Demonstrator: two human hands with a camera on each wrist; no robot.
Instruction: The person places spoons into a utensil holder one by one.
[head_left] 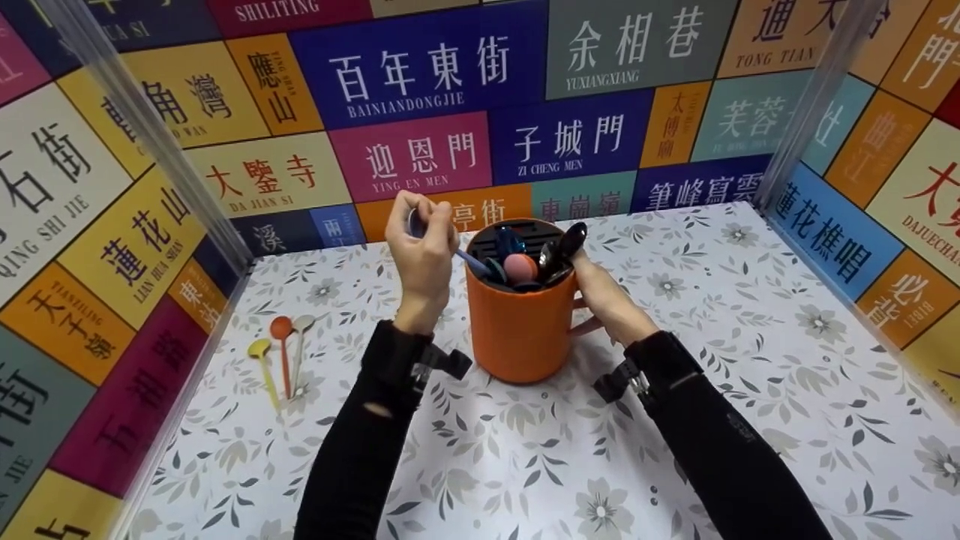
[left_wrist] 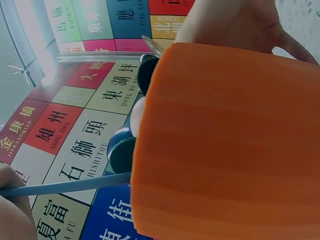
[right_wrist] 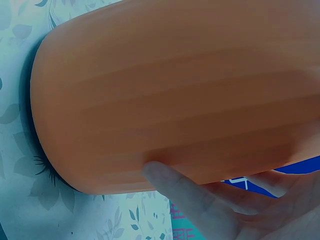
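Note:
An orange mug-shaped holder [head_left: 521, 330] stands upright on the table, with a black slotted top. My left hand [head_left: 424, 251] pinches a blue spoon [head_left: 469, 260] beside the rim. Its slim handle slants down to the opening; the handle's end is hidden. In the left wrist view that spoon [left_wrist: 75, 186] reaches straight from my fingers to the rim. My right hand [head_left: 611, 300] grips the holder's right side near its handle. The right wrist view shows one fingertip [right_wrist: 157, 170] against the orange wall, with other fingers partly behind it.
Dark, shiny spoons [head_left: 574, 238] and a pink rounded piece [head_left: 519, 267] poke out of the holder. Left on the flowered tablecloth [head_left: 600, 480] lie a yellow spoon [head_left: 259, 349], a red spoon [head_left: 281, 328] and a whitish spoon [head_left: 303, 324]. Sign-covered panels [head_left: 420, 67] enclose the table.

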